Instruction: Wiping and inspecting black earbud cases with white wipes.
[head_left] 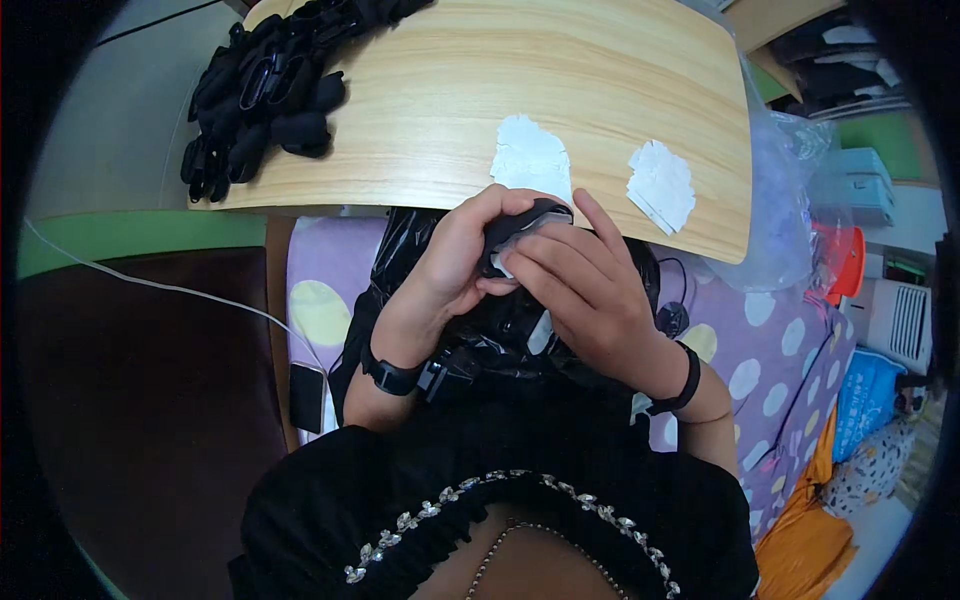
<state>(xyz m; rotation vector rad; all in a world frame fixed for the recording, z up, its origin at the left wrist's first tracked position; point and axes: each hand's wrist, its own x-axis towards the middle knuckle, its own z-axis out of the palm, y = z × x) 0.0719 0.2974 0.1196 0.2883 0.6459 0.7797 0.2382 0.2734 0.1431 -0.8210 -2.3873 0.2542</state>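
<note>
Just in front of the table's near edge, my left hand [455,250] is closed round a small black padded piece [497,238] with a pale inside. The fingers of my right hand [590,285] are bent into its opening, pressing on something white there that they mostly cover. What that white bit is, I cannot make out. Beyond my hands a ragged-edged stack of white paper-like pieces [530,155] lies on the wooden table [610,70]. A second such white stack [661,185] sits to its right, by the table edge.
Similar black pieces [270,90] are heaped at the table's far left. Black plastic [500,330] covers my lap. A phone [307,397] with a white cable lies left on the purple spotted cloth [745,335]. Clear plastic bags [775,200] and a red container [846,262] stand right.
</note>
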